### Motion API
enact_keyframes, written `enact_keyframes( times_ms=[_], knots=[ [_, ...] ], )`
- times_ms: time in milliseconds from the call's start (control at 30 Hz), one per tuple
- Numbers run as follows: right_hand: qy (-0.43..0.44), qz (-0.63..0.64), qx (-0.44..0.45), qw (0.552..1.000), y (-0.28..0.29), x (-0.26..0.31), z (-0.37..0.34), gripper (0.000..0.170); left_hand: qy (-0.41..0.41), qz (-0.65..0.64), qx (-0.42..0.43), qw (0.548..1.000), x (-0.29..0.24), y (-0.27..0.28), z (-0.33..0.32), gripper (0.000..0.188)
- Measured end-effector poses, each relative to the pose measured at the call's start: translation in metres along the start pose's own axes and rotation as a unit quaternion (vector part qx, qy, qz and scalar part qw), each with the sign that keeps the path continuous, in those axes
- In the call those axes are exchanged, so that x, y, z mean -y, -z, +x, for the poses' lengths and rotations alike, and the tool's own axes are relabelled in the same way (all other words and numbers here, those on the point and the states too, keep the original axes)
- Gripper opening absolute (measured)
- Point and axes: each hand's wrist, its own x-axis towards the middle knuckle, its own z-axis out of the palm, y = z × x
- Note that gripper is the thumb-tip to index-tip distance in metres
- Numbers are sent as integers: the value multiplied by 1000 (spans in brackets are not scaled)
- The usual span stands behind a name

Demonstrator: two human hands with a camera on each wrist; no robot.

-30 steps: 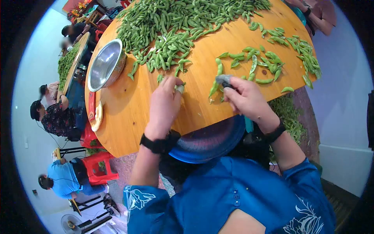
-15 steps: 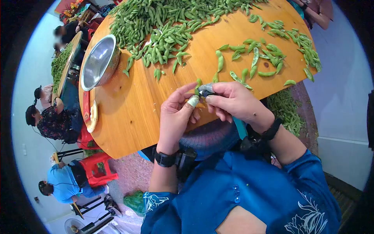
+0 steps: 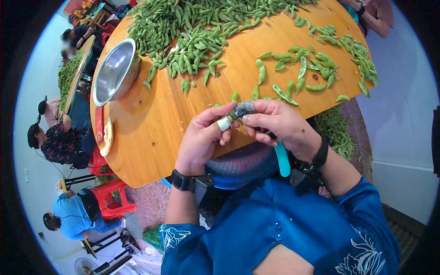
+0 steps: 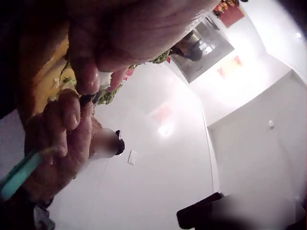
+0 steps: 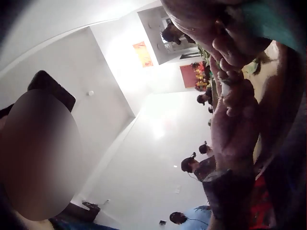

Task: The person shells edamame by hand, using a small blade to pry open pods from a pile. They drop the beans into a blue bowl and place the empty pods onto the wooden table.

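Above the near table edge in the head view, both hands meet at their fingertips. My left hand (image 3: 201, 137), with a pale wrap on its thumb, pinches a green soybean pod (image 3: 235, 97); fingers cover much of the pod. Grey wrap covers the index finger of my right hand (image 3: 282, 123), whose fingers curl round a flat teal handle (image 3: 283, 160) pointing back toward my body. Something dark shows between the right thumb and index finger, against the pod; what it is I cannot tell. The left wrist view also shows the teal handle (image 4: 21, 175).
A large heap of soybean pods (image 3: 183, 27) covers the table's far side. Loose pods (image 3: 321, 66) lie to the right, some split open. At left stand a metal colander (image 3: 117, 73) and a red-and-cream item (image 3: 106, 133). A blue basin (image 3: 243, 167) sits below the table edge.
My left hand has come right from beside the heap, and my right hand has moved left to meet it at a pod. The teal handle now shows more fully.
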Motion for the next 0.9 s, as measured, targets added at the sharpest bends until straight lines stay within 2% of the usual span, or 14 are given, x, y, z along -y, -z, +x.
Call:
enact_keyframes(
  times_ms=[67, 200, 267, 300, 367, 500, 800, 867, 900],
  knots=[
    [-13, 56, 10, 998, -2, 0, 2, 12, -7, -65, 65, 996, 2, 7, 3, 34],
    [-34, 105, 26, 994, 2, 1, 0, 15, 1, -92, 78, 993, 1, 0, 1, 33],
    [-10, 40, -1, 999, 2, -3, 1, 14, -23, -44, -4, 999, 2, -16, -2, 26],
    [-10, 40, -4, 999, 0, -3, -1, 14, -22, -44, -1, 999, 2, -24, -4, 26],
    [2, 32, -18, 999, -4, -2, -4, 14, -115, 138, -93, 979, 6, -40, -7, 21],
    [12, 54, -39, 998, -7, -5, -4, 14, -157, 133, -106, 973, 18, -43, -2, 21],
    [48, 28, -88, 995, -15, -4, -7, 14, -191, 59, -106, 974, 26, -35, 4, 17],
    [122, -16, -134, 983, -16, -4, -9, 14, -231, -55, -167, 957, 26, -31, 9, 18],
    [120, -18, -130, 984, -15, -4, -9, 14, -244, -94, -152, 953, 26, -27, 10, 18]
  ],
)
